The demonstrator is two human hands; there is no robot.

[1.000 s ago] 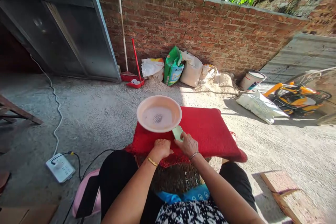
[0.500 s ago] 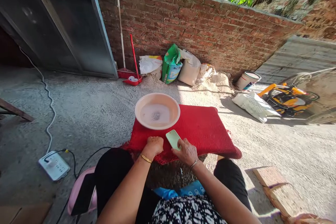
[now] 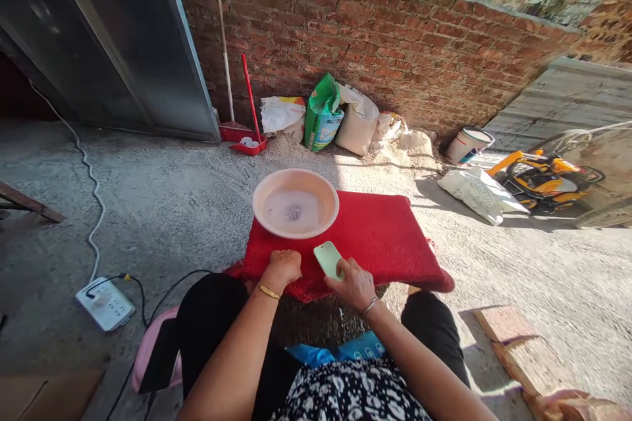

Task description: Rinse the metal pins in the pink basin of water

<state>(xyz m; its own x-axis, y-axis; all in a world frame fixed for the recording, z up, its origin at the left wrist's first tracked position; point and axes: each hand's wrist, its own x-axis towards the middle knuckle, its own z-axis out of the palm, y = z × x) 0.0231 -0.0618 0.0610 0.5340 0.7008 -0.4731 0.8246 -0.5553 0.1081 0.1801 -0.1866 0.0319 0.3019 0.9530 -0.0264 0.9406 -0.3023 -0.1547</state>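
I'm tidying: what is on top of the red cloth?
A peach basin stands at the far left of the red cloth. The left hand is at the near edge; the right hand beside it holds a flat green piece. Anything beneath the basin is hidden.

Centre: a peach basin (image 3: 326,205) of smooth, slightly glossy plastic sits on a red cloth (image 3: 375,237) with a matt, fuzzy pile. Just below the basin, a pale green case (image 3: 326,256) looks smooth and plastic. Across the middle, rough grey concrete floor (image 3: 162,197). Upper left, a metal door (image 3: 123,59) with a dull sheen; top centre, a coarse, matt brick wall (image 3: 395,59). Lower left, a smooth white plastic power strip (image 3: 111,309).
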